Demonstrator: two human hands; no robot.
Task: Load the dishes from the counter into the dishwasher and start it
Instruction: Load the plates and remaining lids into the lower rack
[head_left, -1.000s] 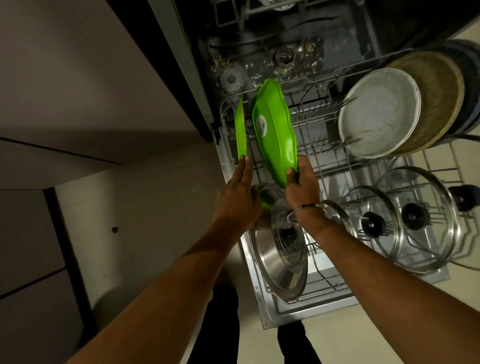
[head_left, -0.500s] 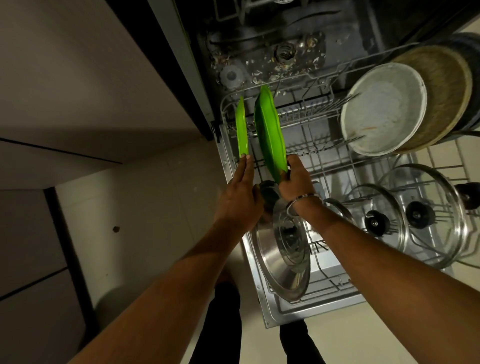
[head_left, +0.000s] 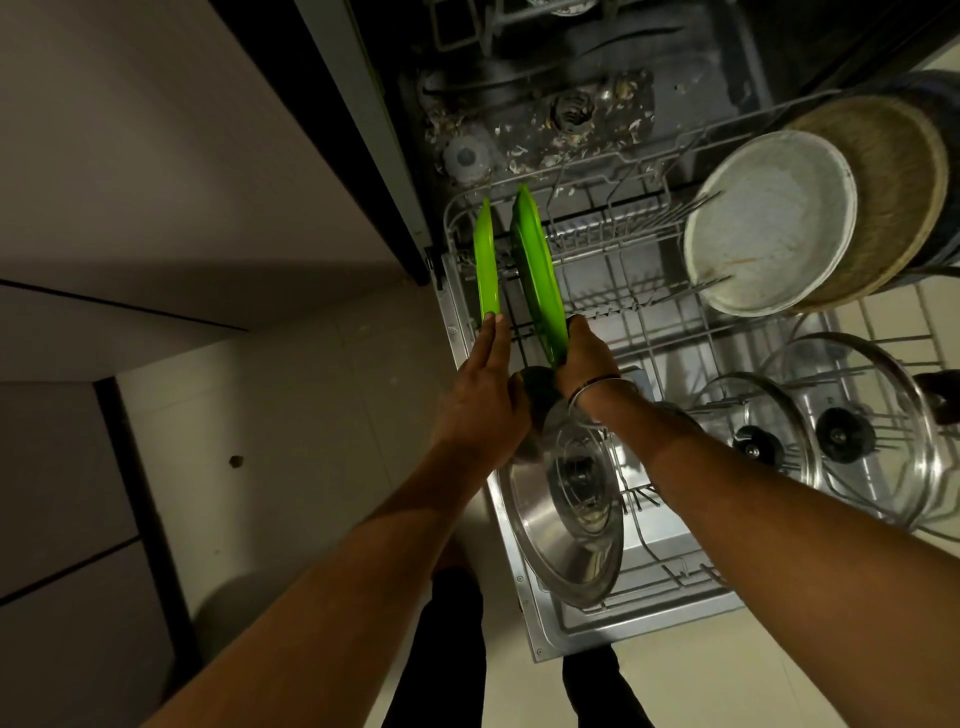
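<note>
- Head view: the left hand (head_left: 480, 400) reaches forward with its fingers straight, the fingertips touching the near edge of a thin green plate (head_left: 485, 260) that stands on edge in the dishwasher's lower rack (head_left: 613, 332).
- The right hand (head_left: 584, 358) is just beside the left; its fingers curl round the near lower edge of a second, larger green plate (head_left: 537, 270), also standing on edge in the rack, a little to the right of the thin one. A metal bangle (head_left: 597, 389) sits on that wrist.
- Below and between the two wrists a steel lid with a glass centre (head_left: 566, 525) leans in the rack's near corner.
- Well to the right of the right hand stand a pale round pan (head_left: 769, 223) with a brownish one (head_left: 893, 192) behind it; nearer, to the right of the forearm, two glass lids (head_left: 841, 431) are upright in the tines.
- Beyond the fingertips lies the dark, debris-speckled dishwasher floor (head_left: 545, 124).
</note>
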